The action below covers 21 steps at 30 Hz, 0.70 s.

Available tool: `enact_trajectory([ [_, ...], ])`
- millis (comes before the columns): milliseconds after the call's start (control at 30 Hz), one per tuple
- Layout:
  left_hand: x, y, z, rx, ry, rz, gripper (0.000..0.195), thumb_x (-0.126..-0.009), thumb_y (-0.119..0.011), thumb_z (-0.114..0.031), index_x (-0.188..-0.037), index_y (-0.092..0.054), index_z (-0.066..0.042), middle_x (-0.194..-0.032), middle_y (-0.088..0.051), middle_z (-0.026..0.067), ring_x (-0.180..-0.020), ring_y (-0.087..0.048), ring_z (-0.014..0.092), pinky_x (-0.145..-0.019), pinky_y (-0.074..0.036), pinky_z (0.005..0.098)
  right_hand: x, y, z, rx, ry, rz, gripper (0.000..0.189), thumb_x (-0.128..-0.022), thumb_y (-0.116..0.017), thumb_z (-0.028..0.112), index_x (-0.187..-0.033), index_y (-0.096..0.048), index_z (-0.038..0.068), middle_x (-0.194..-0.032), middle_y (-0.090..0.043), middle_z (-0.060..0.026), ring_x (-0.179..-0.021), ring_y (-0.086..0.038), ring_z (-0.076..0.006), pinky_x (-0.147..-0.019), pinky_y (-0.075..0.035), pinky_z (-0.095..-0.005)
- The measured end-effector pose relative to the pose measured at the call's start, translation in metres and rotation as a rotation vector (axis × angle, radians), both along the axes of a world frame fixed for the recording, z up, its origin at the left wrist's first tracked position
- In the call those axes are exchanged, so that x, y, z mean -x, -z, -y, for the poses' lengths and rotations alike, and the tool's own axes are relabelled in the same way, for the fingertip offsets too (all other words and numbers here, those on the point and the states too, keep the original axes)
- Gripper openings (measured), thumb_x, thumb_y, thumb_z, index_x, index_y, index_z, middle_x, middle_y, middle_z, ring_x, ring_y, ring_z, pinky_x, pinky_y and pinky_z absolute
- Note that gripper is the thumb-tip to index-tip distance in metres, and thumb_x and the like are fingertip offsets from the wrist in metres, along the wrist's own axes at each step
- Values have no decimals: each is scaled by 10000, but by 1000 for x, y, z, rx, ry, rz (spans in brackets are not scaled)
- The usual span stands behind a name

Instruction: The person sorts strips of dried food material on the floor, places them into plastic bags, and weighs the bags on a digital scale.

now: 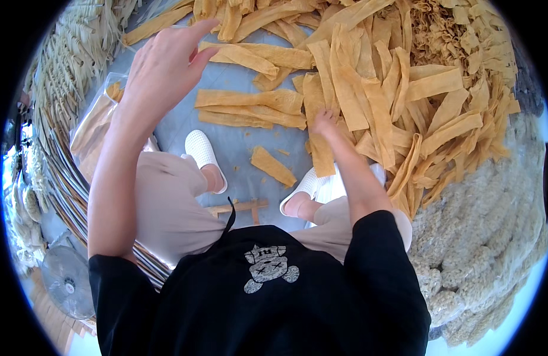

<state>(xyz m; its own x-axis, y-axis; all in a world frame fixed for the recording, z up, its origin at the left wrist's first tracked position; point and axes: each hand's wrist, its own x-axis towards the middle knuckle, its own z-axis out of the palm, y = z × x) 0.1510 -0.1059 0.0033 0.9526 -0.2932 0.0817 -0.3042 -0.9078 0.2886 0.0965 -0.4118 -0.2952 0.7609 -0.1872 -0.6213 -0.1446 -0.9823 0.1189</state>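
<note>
My left hand (167,64) is raised at the upper left, thumb and fingers apart, with nothing seen between them. Just beyond its fingertips lie flat, wrinkled orange-yellow strips (260,55) of a fibrous, cloth-like material. My right hand (326,123) is low over the edge of the heap, its fingers against a long upright strip (323,153). Whether they grip it cannot be made out. Left of this hand, a small stack of strips (251,107) lies crosswise on the grey floor (234,149). One short loose strip (274,166) rests between my feet.
The large heap of strips (443,102) fills the upper right. Wrapped bundles of pale dried plants (474,249) lie at right, others (78,49) at upper left. Long thin stems (67,178) run along my left, near a clear bag (93,122) and a fan (69,285). A wooden frame (238,207) is between my legs.
</note>
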Motion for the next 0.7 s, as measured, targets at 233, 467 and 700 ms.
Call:
enact_trajectory([
  [233,2,9,2,-52,74,19,390,-806,-585,-179,-1189,-524,-138,-663,-547,87,-549,-499,222,-554,-406,351,42,34,30,12,-61,328,968,-622,-735,206,-1360,-142,8,-1424,-63,-243,-1313,-117,-384,-946,-288,-584],
  [467,5,10,0,-19,69,-21,391,-801,-587,-162,-1185,-525,-131,-664,-540,94,-555,-495,228,-553,-403,354,-28,-53,73,-625,273,378,442,-643,-631,59,-1073,-549,-4,-980,-626,-112,-837,-621,-256,-752,-467,-299],
  [700,6,8,4,5,92,-57,399,-796,-591,-168,-1187,-524,-125,-669,-537,94,-580,-502,244,-597,-408,370,-47,-76,100,-912,618,-102,413,-675,-682,99,-1061,-553,29,-906,-620,-14,-738,-591,-110,-657,-451,-235],
])
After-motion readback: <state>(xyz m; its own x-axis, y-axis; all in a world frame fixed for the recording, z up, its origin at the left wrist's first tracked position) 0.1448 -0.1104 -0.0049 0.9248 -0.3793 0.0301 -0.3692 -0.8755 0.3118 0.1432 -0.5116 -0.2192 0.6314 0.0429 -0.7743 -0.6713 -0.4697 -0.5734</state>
